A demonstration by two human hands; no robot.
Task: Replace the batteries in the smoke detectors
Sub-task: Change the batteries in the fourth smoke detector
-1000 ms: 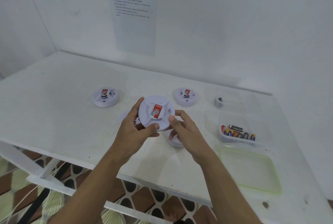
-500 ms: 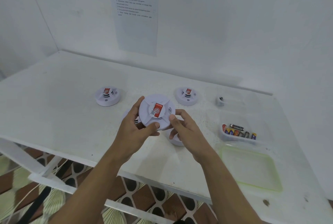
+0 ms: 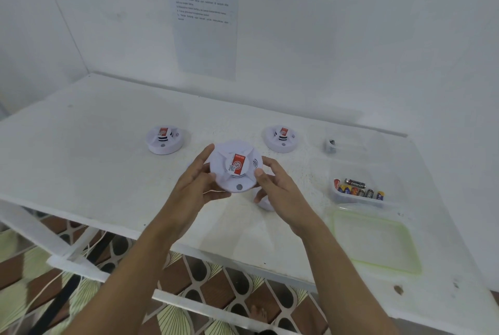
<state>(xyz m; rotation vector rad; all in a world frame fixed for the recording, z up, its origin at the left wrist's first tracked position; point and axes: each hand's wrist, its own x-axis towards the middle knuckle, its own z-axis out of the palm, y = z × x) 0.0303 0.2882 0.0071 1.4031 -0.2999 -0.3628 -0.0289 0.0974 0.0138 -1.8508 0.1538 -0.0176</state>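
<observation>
I hold the smoke detector (image 3: 235,170) above the tabletop (image 3: 81,162), near centre. The fingers (image 3: 206,152) of my left hand (image 3: 193,182) and right hand (image 3: 282,191) pinch opposite rims. It seems light, rigid, slick plastic, so the rim is probably the best grip.

The left hand (image 3: 194,181) and right hand (image 3: 280,194) grip a white smoke detector (image 3: 235,166) above the worktop (image 3: 81,159). Beyond the fingers (image 3: 204,155) sit a second detector (image 3: 164,139) and a third detector (image 3: 280,138); right of them, a battery tub (image 3: 351,200).
</observation>
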